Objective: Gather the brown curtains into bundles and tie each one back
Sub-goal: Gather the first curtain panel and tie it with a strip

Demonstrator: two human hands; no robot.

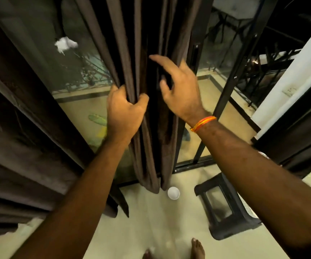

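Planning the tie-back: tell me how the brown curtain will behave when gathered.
Probably floppy: the curtain bunches into soft folds in the left hand. Likely fairly heavy: it hangs straight to the floor. Folds outside that grip may slide loose.

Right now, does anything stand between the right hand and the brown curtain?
Nothing visible does. The right hand, fingers spread, is at the folds of the brown curtain, which the left hand grips. The stool and white cup stand lower, on the floor.
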